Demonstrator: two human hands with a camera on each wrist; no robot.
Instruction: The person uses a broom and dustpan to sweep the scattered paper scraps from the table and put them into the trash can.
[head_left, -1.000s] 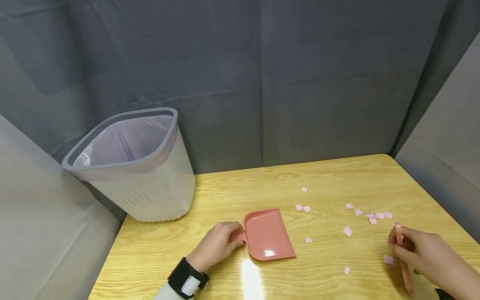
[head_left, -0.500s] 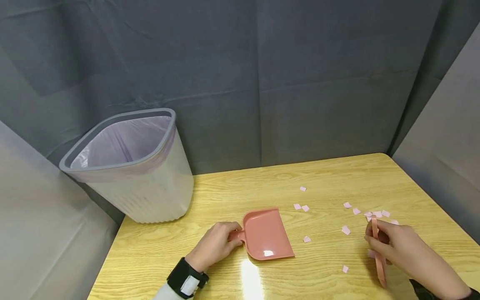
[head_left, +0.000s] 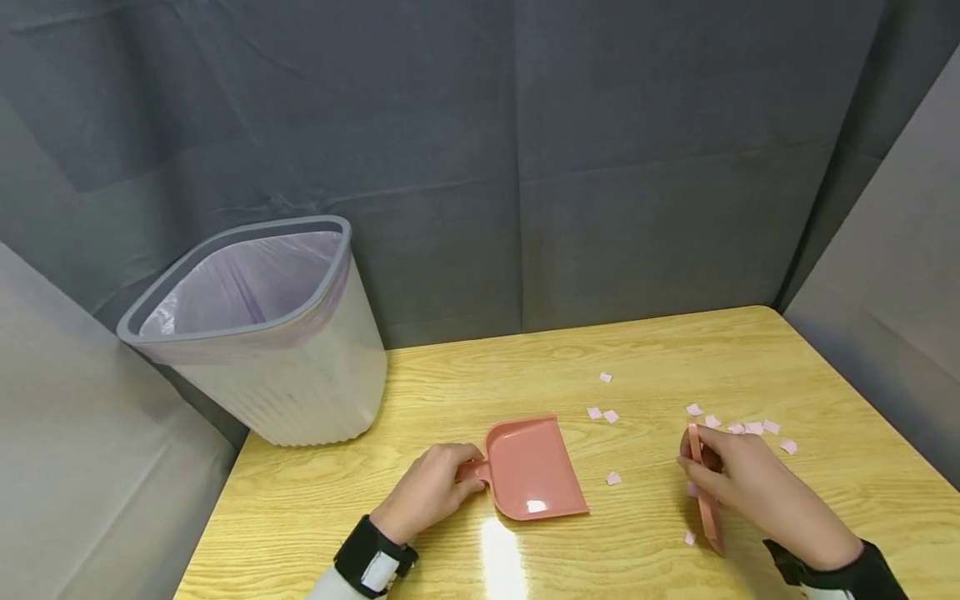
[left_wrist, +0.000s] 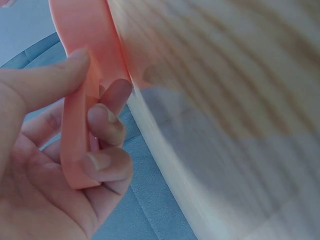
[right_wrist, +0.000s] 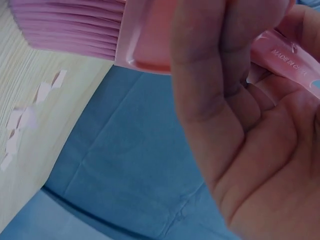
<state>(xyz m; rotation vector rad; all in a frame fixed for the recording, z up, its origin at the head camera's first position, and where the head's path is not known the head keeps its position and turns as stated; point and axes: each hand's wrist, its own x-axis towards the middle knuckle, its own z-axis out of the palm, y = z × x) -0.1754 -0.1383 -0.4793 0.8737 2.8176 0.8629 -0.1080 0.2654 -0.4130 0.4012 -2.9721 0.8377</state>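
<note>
A pink dustpan (head_left: 532,468) lies on the wooden table, its wide edge facing right. My left hand (head_left: 435,492) grips its handle (left_wrist: 80,135), fingers curled round it in the left wrist view. At the right, my right hand (head_left: 757,483) holds a small pink hand brush (head_left: 707,492) upright over the table. The right wrist view shows its pinkish-purple bristles (right_wrist: 75,25) and my fingers wrapped round the handle. Small pink paper scraps (head_left: 753,428) lie behind the right hand, and one scrap (head_left: 690,538) is right by the brush's left side. Another scrap (head_left: 613,478) lies off the dustpan's edge.
A whitish waste bin (head_left: 300,392) with a grey rim and a purple liner stands at the table's back left. Two more scraps (head_left: 611,416) lie behind and right of the dustpan. Dark grey cloth (head_left: 450,208) hangs beyond the back edge.
My right hand has moved left across the table with the brush, reaching the nearer scraps and uncovering some behind it. My left hand and the dustpan have stayed in place.
</note>
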